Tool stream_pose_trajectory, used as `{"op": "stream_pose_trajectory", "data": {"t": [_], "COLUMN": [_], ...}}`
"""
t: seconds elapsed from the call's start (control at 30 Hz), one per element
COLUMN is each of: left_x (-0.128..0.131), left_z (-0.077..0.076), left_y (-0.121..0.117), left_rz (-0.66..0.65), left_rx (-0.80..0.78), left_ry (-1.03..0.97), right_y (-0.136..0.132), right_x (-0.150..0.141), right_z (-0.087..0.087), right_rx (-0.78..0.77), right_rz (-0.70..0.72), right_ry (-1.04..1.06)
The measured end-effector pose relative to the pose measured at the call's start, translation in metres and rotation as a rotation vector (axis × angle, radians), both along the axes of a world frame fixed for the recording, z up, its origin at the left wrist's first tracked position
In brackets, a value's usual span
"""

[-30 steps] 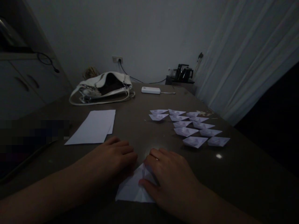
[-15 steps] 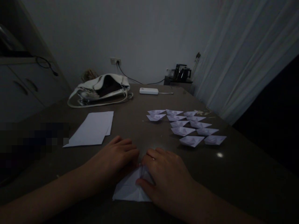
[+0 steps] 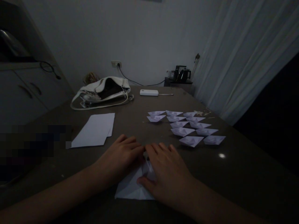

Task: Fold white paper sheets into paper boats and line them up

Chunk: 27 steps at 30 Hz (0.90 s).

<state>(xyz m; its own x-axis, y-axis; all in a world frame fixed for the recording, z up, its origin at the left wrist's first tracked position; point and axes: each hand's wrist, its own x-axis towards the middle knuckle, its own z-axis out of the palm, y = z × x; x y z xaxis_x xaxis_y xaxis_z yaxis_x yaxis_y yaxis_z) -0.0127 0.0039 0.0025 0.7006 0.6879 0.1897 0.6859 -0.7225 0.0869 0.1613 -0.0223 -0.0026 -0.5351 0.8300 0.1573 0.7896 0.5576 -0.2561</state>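
A white folded paper (image 3: 130,188) lies flat on the table close to me, creased and wide at its near edge. My left hand (image 3: 122,157) is closed at its far left side, the fingertips hidden behind the hand. Over its right part rests my right hand (image 3: 167,175), thumb pressing on the sheet and fingers curled at the top. The fingertips of both hands meet at the paper's upper point, which they mostly cover.
Several folded paper boats (image 3: 191,141) stand in rows at the right. White sheets (image 3: 93,130) lie at the left. Farther back are a white handbag (image 3: 100,93) and a white power bank (image 3: 149,92) with a short cable. A black kettle (image 3: 184,75) stands beyond the table.
My right fingers have stretched forward and the left hand has shifted slightly right, bringing them together at the paper's top. The camera view has shifted a little.
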Motion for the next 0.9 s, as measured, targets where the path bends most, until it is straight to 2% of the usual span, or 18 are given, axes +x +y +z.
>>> {"op": "stream_pose_trajectory", "data": {"t": [0.2, 0.37, 0.5, 0.63, 0.73, 0.9], "left_x": [0.002, -0.006, -0.017, -0.026, -0.034, -0.035], "left_z": [-0.002, -0.004, 0.008, 0.024, 0.026, 0.016], "left_y": [-0.001, 0.001, -0.003, -0.009, -0.011, -0.013], "left_rz": [0.044, 0.063, 0.056, 0.193, 0.149, -0.057], "left_rx": [0.008, -0.124, -0.264, -0.413, -0.467, -0.422], "left_ry": [-0.002, -0.036, 0.025, 0.131, 0.137, -0.070], "right_y": [0.002, 0.003, 0.003, 0.003, 0.004, 0.006], "right_x": [0.001, 0.002, 0.002, 0.003, 0.003, 0.005], "right_z": [-0.003, -0.003, -0.001, -0.001, -0.001, -0.006], "right_rx": [-0.038, -0.082, -0.097, -0.117, -0.121, -0.129], "right_rz": [-0.002, 0.006, 0.013, 0.015, 0.031, 0.028], "right_ry": [0.002, 0.018, 0.021, 0.019, 0.026, 0.073]}}
